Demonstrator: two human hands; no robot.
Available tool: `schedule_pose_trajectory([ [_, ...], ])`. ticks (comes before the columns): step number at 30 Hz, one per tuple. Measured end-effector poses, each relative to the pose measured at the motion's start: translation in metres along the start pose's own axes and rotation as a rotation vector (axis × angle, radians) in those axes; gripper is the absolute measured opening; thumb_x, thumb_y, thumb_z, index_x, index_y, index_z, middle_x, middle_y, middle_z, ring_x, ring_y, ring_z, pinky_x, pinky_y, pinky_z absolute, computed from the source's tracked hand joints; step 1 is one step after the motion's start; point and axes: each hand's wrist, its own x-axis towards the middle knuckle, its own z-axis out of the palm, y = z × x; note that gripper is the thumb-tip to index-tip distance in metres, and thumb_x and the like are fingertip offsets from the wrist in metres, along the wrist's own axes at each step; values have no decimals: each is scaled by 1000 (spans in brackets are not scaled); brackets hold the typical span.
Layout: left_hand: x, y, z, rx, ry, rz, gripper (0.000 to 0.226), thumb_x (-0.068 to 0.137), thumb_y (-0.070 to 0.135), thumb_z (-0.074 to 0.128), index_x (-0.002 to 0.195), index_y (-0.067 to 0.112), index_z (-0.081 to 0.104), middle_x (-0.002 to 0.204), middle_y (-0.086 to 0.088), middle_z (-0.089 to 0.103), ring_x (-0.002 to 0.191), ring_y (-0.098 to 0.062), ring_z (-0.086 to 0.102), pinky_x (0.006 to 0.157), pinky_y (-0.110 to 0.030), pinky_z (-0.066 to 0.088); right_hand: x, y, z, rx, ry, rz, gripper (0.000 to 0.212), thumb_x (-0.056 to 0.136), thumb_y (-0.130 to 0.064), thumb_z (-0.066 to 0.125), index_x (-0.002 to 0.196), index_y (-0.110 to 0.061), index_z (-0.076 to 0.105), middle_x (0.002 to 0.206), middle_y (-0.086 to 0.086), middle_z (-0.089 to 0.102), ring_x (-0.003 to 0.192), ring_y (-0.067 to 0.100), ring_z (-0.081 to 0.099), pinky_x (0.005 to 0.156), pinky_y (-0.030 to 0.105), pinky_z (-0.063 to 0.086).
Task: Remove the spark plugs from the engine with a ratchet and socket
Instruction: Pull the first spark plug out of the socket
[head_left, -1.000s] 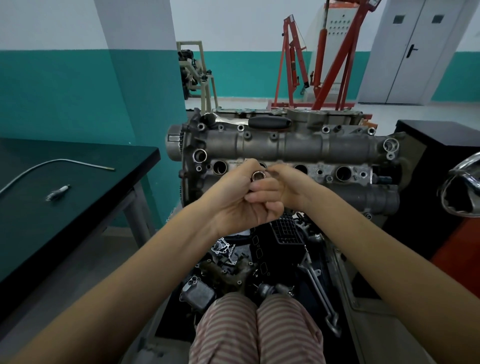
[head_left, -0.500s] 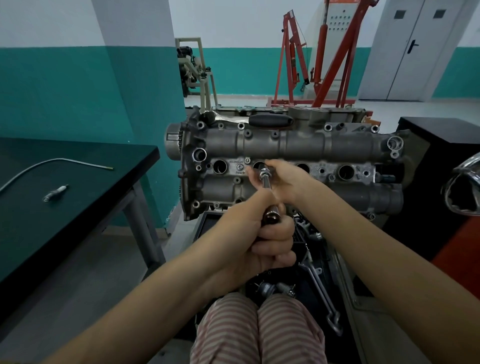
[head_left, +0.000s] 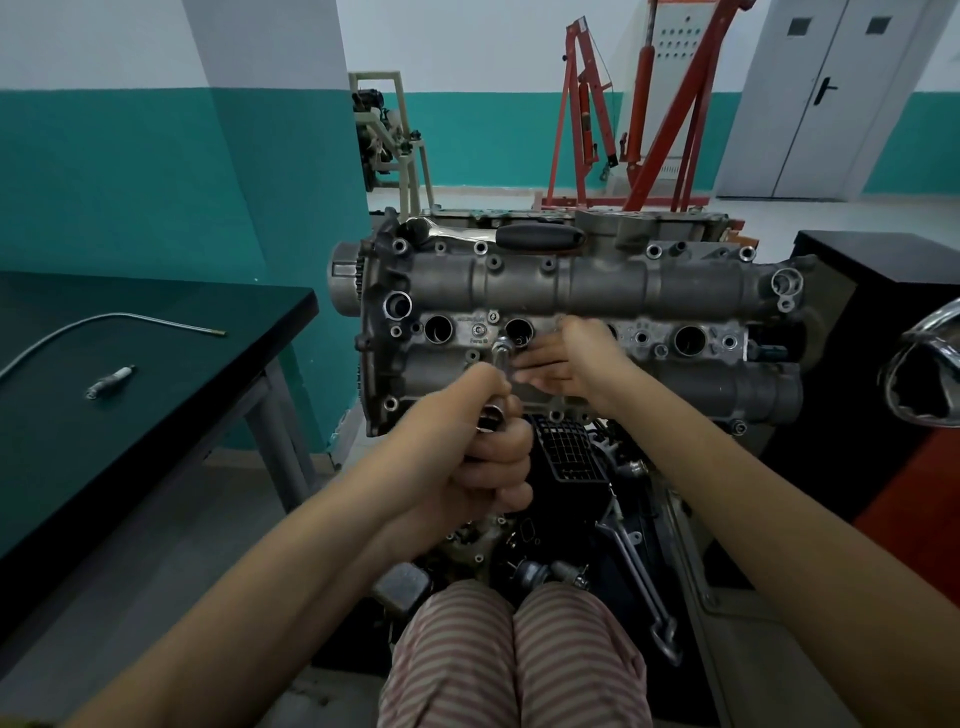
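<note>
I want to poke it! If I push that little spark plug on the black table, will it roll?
Probably yes. The spark plug looks round and slim and lies on its side on the flat, smooth table, so a sideways push would likely roll it. Being metal, it is likely stiff and heavy for its size.

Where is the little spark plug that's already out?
In the head view, the small silver spark plug lies far left on the dark green table, just below the thin bent metal tube and well left of the grey engine.
</note>
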Motion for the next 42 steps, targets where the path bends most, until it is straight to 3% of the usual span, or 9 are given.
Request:
schedule_pose_trajectory([
  [7,-2,13,-20,-23,-20,-17,33,90,20,30,59,17,41,39,9,20,27,-4,16,40,-18,33,11,1,-14,-116,78,-97,33,98,-18,28,82,-4,54,54,4,67,43,17,64,35,12,40],
  [12,-4,16,-16,-47,-85,-51,26,84,22,38,59,17,42,36,10,22,25,-3,18,39,-19,32,13,2,-17,-118,68,-105,31,97,-17,30,84,-4,54,55,4,67,44,17,64,36,13,40],
  [27,7,23,-13,83,-69,-54,29,89,21,32,61,18,38,36,9,21,27,-4,16,41,-19,30,15,5,-17,-209,31,-161,20,96,-12,34,97,-3,53,65,6,67,41,15,61,34,15,40],
  [30,15,26,-14,53,-51,-83,29,89,20,31,61,17,39,36,9,21,25,-4,17,41,-18,29,14,12,-15,-483,36,-420,9,92,-9,46,100,-9,48,78,6,61,40,10,59,35,20,41],
  [32,20,27,-15,33,-35,-88,29,88,20,31,60,17,38,35,9,21,25,-5,17,42,-17,29,14,14,-14,-732,55,-646,18,85,-7,54,102,-13,49,78,0,57,46,2,55,45,20,43],
  [36,29,33,-14,22,-79,-69,27,90,19,29,63,19,34,35,9,21,24,-5,17,40,-16,31,14,5,-14,-1235,-37,-801,42,79,-27,66,113,-12,47,98,0,49,84,12,48,73,27,40],
  [39,34,41,-12,64,-149,-64,23,89,21,27,67,23,25,35,9,20,26,-4,18,41,-16,32,11,-4,-12,-1445,37,-894,33,86,-36,56,103,-10,46,102,6,54,90,25,53,68,33,40],
  [42,36,49,-17,128,-170,-35,34,93,33,26,65,17,38,37,8,22,28,-5,19,41,-18,33,7,-9,-13,-1502,75,-1010,25,93,-32,48,100,-8,47,100,8,56,87,31,57,64,37,42],
])
